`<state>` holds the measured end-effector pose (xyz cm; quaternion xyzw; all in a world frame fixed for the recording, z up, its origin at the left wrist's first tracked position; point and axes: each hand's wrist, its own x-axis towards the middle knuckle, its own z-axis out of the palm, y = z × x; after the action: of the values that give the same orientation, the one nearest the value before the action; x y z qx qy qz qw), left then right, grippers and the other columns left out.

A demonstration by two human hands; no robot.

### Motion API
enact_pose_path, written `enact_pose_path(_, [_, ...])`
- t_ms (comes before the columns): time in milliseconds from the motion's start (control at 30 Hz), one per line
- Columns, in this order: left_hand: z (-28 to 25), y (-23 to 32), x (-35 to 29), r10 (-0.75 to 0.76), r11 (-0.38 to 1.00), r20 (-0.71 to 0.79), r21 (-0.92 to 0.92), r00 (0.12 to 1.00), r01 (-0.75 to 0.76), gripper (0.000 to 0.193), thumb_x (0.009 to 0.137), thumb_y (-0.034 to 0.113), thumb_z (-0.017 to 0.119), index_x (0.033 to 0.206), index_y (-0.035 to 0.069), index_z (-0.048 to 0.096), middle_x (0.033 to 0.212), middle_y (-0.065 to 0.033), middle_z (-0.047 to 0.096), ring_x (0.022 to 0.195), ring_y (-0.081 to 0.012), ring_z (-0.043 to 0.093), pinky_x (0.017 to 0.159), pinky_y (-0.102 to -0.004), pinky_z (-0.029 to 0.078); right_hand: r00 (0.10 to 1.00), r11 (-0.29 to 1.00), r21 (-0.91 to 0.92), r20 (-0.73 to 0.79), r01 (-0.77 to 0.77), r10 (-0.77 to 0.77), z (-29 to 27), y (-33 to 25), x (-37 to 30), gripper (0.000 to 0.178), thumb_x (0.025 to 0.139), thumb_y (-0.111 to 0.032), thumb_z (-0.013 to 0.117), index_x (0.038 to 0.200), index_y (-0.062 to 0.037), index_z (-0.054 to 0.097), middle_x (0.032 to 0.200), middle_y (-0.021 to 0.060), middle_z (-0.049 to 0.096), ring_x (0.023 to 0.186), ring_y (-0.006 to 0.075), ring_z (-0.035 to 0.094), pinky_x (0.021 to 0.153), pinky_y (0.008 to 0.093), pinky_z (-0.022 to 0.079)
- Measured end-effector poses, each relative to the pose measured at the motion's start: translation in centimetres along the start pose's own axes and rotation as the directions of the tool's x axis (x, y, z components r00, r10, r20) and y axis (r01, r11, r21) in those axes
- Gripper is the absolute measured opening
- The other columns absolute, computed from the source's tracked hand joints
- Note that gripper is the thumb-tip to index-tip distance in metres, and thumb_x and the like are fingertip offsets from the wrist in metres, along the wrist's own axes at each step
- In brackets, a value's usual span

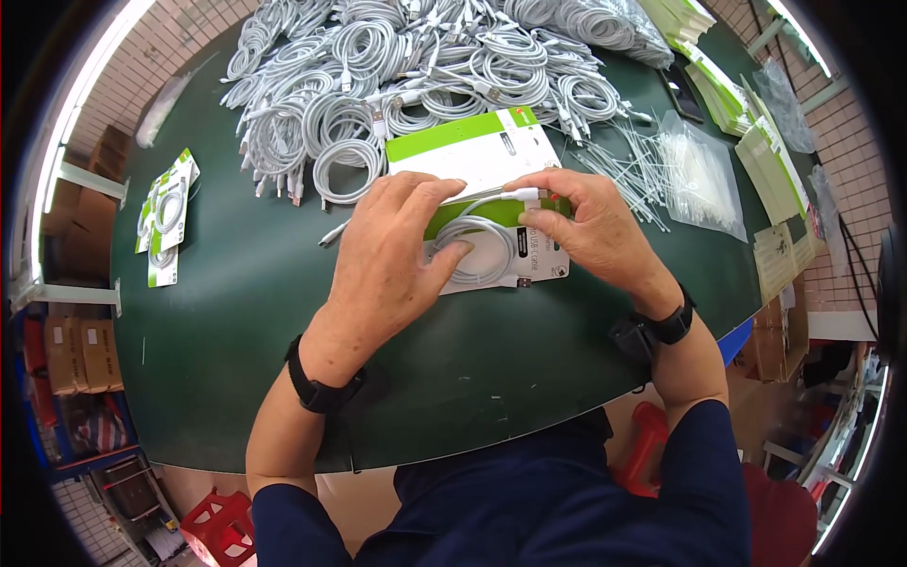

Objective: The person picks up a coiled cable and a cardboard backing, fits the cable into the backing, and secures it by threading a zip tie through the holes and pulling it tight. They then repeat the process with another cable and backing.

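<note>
A green-and-white packaging card (548, 263) lies in front of me on the dark green table, with a coiled white USB cable (511, 251) on it. My left hand (383, 255) is over the card's left side. Its thumb presses on the coil while its fingers curl at the upper edge. Between the thumb and index finger of my right hand (605, 225) is the white connector end of this cable, at the card's upper right. Just beyond lies another green-and-white card (463, 156), partly hidden by my hands.
A big heap of coiled white cables (406, 57) covers the far side. To its right are loose zip ties (619, 170), a bag of zip ties (699, 180), a phone (682, 94) and stacked cards (770, 161). Carded cables (170, 210) lie at left.
</note>
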<state>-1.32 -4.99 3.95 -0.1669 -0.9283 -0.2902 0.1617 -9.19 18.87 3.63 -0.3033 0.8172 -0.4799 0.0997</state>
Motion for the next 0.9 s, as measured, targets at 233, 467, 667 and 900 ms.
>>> enact_pose_path(233, [-0.5,-1.2,0.8,-0.061,0.964,0.091,-0.252,0.994,0.083,0.044,0.078,0.011,0.081,0.118,0.001,0.065,0.105,-0.0166,0.070,0.098,-0.0355,0.068,0.088,-0.0424,0.054,0.999,0.999,0.002,0.009,-0.038,0.038,-0.2,0.0,0.0,0.030,0.089,-0.005,0.070,0.118,-0.0004,0.073,0.093,0.0134,0.074,0.073,0.0142,0.066,0.068,0.0294,0.054])
enact_pose_path(467, [-0.5,-1.0,1.4,-0.164,0.862,0.214,-0.444,0.963,0.246,0.046,0.079,0.006,0.081,0.123,0.003,0.068,0.102,-0.0136,0.074,0.097,-0.0247,0.073,0.088,-0.0340,0.056,0.998,0.999,0.020,0.042,-0.048,0.047,-0.2,0.5,0.0,0.033,0.088,-0.004,0.069,0.120,-0.0030,0.073,0.094,0.0074,0.074,0.076,0.0108,0.065,0.070,0.0267,0.052])
enact_pose_path(667, [1.4,0.0,0.1,-0.007,0.976,0.024,-0.217,1.000,0.012,0.029,0.079,0.006,0.079,0.105,0.003,0.067,0.095,-0.0114,0.072,0.087,-0.0326,0.072,0.074,-0.0388,0.057,0.999,1.000,-0.014,0.052,0.014,-0.014,0.2,0.5,-0.2,0.032,0.086,-0.003,0.069,0.118,-0.0027,0.073,0.097,0.0085,0.075,0.077,0.0139,0.066,0.072,0.0276,0.053])
enact_pose_path(900, [2.5,-1.4,-0.5,0.149,0.967,-0.081,-0.196,0.986,-0.162,0.022,0.078,-0.001,0.076,0.096,0.003,0.065,0.093,-0.0102,0.070,0.084,-0.0321,0.070,0.070,-0.0402,0.057,0.996,0.997,-0.028,0.053,0.073,-0.071,0.3,1.0,-0.3,0.036,0.082,-0.001,0.074,0.118,-0.0036,0.073,0.107,0.0089,0.074,0.081,0.0176,0.068,0.075,0.0306,0.054])
